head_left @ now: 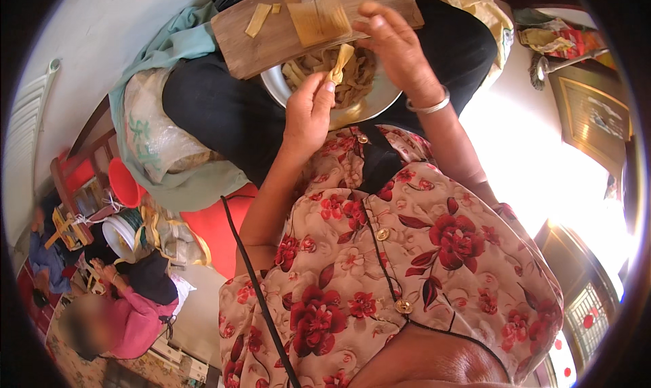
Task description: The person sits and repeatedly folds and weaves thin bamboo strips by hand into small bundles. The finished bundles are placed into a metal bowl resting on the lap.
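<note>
Between the thumb and fingers of my left hand [310, 113] is a flat yellow strip with a knot [341, 61] in it, held up over a metal bowl [390, 103]. The bowl holds many similar yellowish-brown pieces [363, 83]. My right hand [399, 52], with a silver bangle at the wrist, hovers just right of the knotted strip. Its fingers are apart and nothing shows in them. A wooden board [237, 39] lies across the bowl's far side and my lap. On the board are a stack of flat yellow sheets [319, 22] and a loose strip [258, 20].
A green cloth [196, 191] and a clear plastic sack [146, 124] lie by my left leg. A red basin [126, 183] and a white bucket [121, 237] stand farther left. Another person in pink [139, 320] sits at the lower left. A yellowish sack [478, 12] is beyond my right knee.
</note>
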The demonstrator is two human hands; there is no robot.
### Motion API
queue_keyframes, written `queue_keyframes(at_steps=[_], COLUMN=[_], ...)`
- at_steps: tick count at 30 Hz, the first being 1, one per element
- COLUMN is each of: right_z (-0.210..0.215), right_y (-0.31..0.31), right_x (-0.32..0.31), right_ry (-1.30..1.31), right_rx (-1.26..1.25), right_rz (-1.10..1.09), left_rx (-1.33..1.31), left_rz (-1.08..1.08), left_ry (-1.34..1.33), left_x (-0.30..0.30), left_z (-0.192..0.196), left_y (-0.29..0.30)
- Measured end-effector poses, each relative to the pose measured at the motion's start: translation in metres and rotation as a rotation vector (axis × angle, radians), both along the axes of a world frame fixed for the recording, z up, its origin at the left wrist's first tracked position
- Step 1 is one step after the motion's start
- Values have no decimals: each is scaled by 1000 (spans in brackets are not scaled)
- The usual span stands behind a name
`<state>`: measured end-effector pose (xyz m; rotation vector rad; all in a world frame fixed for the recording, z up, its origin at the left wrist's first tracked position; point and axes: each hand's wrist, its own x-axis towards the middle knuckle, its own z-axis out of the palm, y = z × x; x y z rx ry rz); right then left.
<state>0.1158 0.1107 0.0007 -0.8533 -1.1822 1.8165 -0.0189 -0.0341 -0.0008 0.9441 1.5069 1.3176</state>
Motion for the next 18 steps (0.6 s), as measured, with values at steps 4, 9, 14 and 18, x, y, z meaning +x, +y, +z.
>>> queue_keyframes(at_steps=[4,9,14,18], right_z=[7,33,37,17], right_y=[4,-3,-18,-22], right_x=[6,12,10,8], right_ry=[-413,-746,-581,-475], right_rx=[452,857,539,293], right_rz=[102,231,344,339], left_rx=[125,290,330,355], left_rz=[54,15,-12,32], left_ry=[601,978,882,786], left_x=[-7,-10,-6,-5], left_z=[3,15,18,13], left_y=[3,20,28,28])
